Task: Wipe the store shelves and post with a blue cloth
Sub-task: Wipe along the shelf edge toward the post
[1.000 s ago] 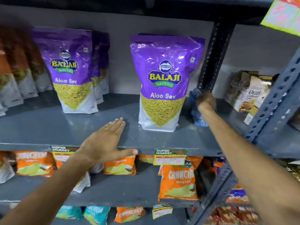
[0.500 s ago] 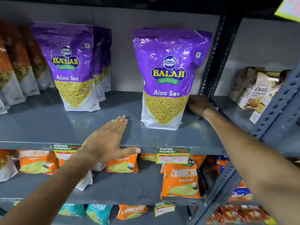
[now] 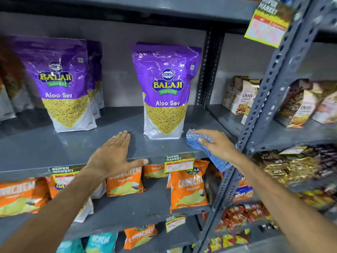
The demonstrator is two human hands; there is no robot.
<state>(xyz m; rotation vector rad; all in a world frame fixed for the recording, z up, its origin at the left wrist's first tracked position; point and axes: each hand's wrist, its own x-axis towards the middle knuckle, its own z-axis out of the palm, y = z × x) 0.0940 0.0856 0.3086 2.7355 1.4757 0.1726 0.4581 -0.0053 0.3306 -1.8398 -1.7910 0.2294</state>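
The right hand presses a blue cloth onto the front right part of the grey shelf, just beside the bottom right corner of a purple snack bag. Its fingers are curled loosely over the cloth, with the thumb tucked against it; part of the cloth bunches under the palm and a loose end hangs down past the shelf's front edge, beside the wrist. The cloth lies close to the perforated grey post at the right, though whether it touches the post cannot be told.

The left hand lies flat on the same shelf, palm down, holding nothing. Its fingers are straight and close together, pointing toward the back, and the thumb stretches out along the front edge, near a price tag. A second purple bag stands farther left. Orange chip packets fill the shelf below.
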